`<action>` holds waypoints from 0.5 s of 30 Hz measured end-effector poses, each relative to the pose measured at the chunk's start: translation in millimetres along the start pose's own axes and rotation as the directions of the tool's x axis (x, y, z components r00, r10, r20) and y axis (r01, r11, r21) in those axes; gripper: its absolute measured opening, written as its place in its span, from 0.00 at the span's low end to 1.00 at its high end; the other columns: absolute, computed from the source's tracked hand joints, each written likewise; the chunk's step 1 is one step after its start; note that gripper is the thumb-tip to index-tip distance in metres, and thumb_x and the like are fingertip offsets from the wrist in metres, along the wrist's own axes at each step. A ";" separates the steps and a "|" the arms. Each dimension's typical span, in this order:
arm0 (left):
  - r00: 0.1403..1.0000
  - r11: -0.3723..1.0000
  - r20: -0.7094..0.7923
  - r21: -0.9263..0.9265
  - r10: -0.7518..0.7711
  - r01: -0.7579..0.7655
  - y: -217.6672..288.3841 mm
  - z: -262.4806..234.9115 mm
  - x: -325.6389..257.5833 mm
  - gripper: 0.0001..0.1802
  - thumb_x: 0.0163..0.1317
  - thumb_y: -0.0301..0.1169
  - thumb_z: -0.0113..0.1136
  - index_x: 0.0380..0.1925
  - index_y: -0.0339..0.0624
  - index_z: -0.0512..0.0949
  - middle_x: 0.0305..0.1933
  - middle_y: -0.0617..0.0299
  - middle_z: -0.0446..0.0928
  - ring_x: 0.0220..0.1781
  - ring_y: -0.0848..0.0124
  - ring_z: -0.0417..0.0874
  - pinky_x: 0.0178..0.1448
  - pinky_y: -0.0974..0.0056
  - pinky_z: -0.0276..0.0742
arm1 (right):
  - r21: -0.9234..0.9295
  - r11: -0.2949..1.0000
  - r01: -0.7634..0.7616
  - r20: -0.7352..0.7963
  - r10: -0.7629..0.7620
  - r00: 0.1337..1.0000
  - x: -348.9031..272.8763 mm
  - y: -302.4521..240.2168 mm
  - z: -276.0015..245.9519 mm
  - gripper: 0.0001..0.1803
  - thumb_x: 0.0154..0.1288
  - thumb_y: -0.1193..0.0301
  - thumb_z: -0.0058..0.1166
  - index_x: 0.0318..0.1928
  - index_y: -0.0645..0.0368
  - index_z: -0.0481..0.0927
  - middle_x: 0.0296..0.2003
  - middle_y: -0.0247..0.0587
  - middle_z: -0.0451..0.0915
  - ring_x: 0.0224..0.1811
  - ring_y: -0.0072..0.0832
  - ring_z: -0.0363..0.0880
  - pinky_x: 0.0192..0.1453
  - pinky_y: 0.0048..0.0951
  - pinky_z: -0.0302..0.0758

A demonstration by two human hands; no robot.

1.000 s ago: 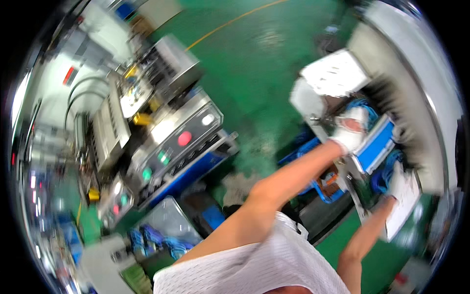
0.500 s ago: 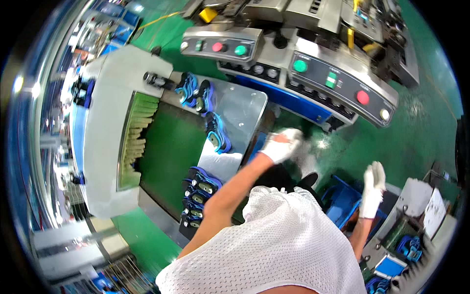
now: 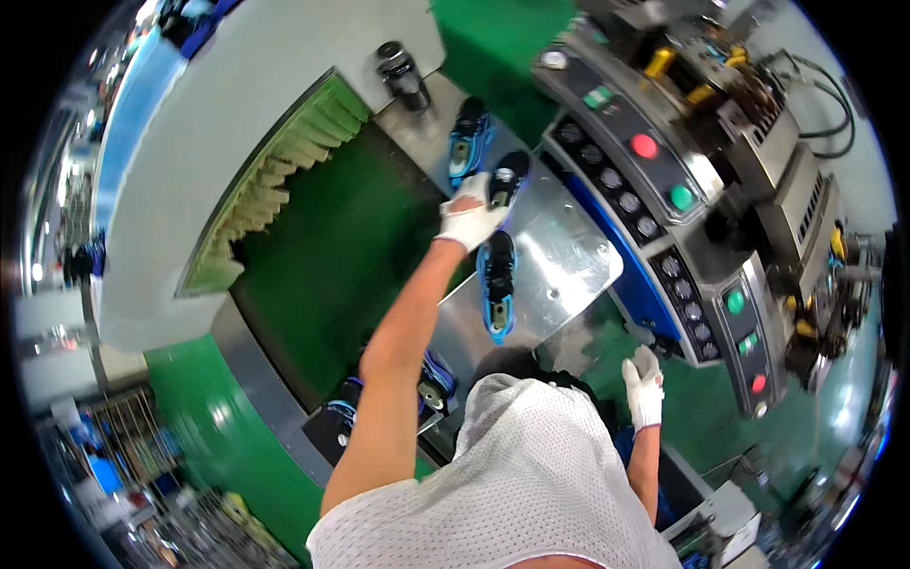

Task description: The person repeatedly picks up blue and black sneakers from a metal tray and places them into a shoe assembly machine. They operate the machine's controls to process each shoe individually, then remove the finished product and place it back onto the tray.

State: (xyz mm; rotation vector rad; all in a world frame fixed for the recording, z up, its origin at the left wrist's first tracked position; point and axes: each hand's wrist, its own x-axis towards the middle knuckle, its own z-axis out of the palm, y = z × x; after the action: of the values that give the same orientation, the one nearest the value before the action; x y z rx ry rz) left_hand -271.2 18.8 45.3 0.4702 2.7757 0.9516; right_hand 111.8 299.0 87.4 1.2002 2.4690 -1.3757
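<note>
Head view: my gloved left hand [image 3: 471,216] grips a black shoe [image 3: 508,177] on the steel tabletop [image 3: 569,261] — right hand [image 3: 645,387] hangs open, holding nothing.

Single view: head-worn fisheye camera, left of side-by-side pair, looking steeply down from above person's own white mesh-shirted torso [image 3: 512,474]. Picture upright, unmirrored; straight edges bow toward black circular rim. Forearms enter from lower edge, near lens. Shiny steel work plate [image 3: 559,256] and green conveyor belt [image 3: 322,256] mid-frame, farther off. Grey control panel with coloured buttons [image 3: 664,180] curves along right side. No second view shown.
</note>
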 end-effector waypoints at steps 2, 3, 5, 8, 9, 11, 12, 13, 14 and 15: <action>0.990 0.991 -0.025 -0.009 -0.137 0.136 -14.0 57.2 13.5 0.42 0.55 0.47 0.70 0.66 0.44 0.64 0.64 0.44 0.74 0.67 0.47 0.75 0.68 0.46 0.71 | -0.016 0.997 -0.069 0.049 0.070 0.996 -5.0 -9.3 8.2 0.31 0.70 0.69 0.61 0.68 0.70 0.68 0.64 0.60 0.76 0.66 0.45 0.77 0.68 0.39 0.74; 0.978 0.977 -0.034 -0.067 -0.207 0.204 -31.7 87.4 26.5 0.44 0.56 0.49 0.68 0.68 0.47 0.60 0.64 0.43 0.74 0.67 0.47 0.75 0.68 0.45 0.70 | -0.002 0.994 -0.113 0.095 0.113 0.989 -2.4 -0.4 7.7 0.32 0.70 0.69 0.60 0.69 0.71 0.67 0.66 0.63 0.73 0.68 0.46 0.75 0.70 0.40 0.72; 0.950 0.947 0.029 -0.079 -0.310 0.311 -25.9 106.1 36.7 0.42 0.56 0.50 0.66 0.67 0.46 0.61 0.63 0.43 0.75 0.67 0.46 0.76 0.67 0.43 0.70 | -0.035 0.993 -0.114 0.168 0.118 0.979 -0.6 20.9 4.5 0.33 0.70 0.69 0.60 0.70 0.71 0.66 0.67 0.65 0.71 0.69 0.47 0.74 0.70 0.41 0.72; 0.903 0.879 0.130 -0.209 -0.409 0.428 -20.0 81.2 48.5 0.40 0.58 0.52 0.62 0.64 0.43 0.62 0.62 0.42 0.76 0.66 0.46 0.77 0.66 0.40 0.70 | -0.041 0.975 -0.217 0.257 0.220 0.941 23.1 41.7 -9.9 0.34 0.70 0.67 0.62 0.70 0.70 0.66 0.68 0.62 0.71 0.69 0.45 0.74 0.71 0.40 0.72; 0.902 0.856 0.117 -0.285 -0.416 0.432 -19.0 67.4 51.5 0.39 0.58 0.52 0.61 0.63 0.42 0.62 0.62 0.41 0.77 0.66 0.45 0.77 0.65 0.39 0.70 | -0.168 0.971 -0.171 0.247 0.210 0.946 32.8 32.1 -9.9 0.33 0.70 0.68 0.62 0.70 0.69 0.66 0.68 0.61 0.72 0.69 0.44 0.74 0.71 0.40 0.71; 0.916 0.828 -0.010 -0.432 -0.400 0.357 -16.6 42.9 47.3 0.45 0.54 0.53 0.65 0.68 0.40 0.63 0.64 0.38 0.75 0.65 0.44 0.78 0.68 0.50 0.73 | -0.374 0.926 -0.057 0.227 0.151 0.962 48.8 -9.1 4.7 0.32 0.71 0.68 0.61 0.70 0.69 0.66 0.68 0.59 0.72 0.69 0.43 0.74 0.71 0.39 0.71; 0.912 0.811 0.013 -0.453 -0.411 0.372 -8.0 26.0 39.9 0.45 0.54 0.53 0.65 0.67 0.40 0.65 0.64 0.39 0.76 0.64 0.44 0.78 0.68 0.49 0.73 | -0.208 0.978 -0.025 0.264 0.081 0.961 68.6 11.5 5.4 0.32 0.72 0.66 0.60 0.71 0.66 0.67 0.67 0.53 0.73 0.69 0.38 0.73 0.70 0.36 0.71; 0.905 0.793 0.032 -0.469 -0.424 0.388 6.0 9.3 26.2 0.44 0.53 0.53 0.65 0.66 0.41 0.67 0.64 0.40 0.76 0.64 0.44 0.79 0.68 0.49 0.74 | -0.168 0.986 -0.013 0.285 0.061 0.956 78.7 -9.0 15.9 0.32 0.72 0.66 0.59 0.71 0.68 0.66 0.68 0.54 0.72 0.70 0.39 0.72 0.72 0.36 0.69; 0.905 0.776 -0.010 -0.519 -0.425 0.359 17.0 -10.8 7.1 0.41 0.53 0.52 0.65 0.64 0.43 0.71 0.64 0.41 0.76 0.64 0.45 0.79 0.68 0.50 0.74 | -0.122 0.992 0.034 0.311 0.006 0.950 88.0 -25.3 27.6 0.33 0.73 0.66 0.59 0.71 0.68 0.66 0.68 0.55 0.72 0.71 0.39 0.72 0.72 0.36 0.69; 0.876 0.735 -0.001 -0.545 -0.482 0.404 24.9 -17.9 -8.3 0.39 0.52 0.51 0.66 0.62 0.44 0.73 0.62 0.43 0.78 0.63 0.46 0.80 0.66 0.51 0.74 | -0.072 0.993 0.093 0.337 -0.063 0.939 97.5 -42.7 39.4 0.33 0.73 0.66 0.59 0.72 0.68 0.66 0.68 0.55 0.72 0.71 0.39 0.71 0.73 0.36 0.69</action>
State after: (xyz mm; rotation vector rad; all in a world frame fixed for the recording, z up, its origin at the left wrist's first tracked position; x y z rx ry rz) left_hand -262.1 24.4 75.3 -0.3529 2.3808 1.5766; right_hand 4.6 315.1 53.7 0.7810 2.3272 -1.3448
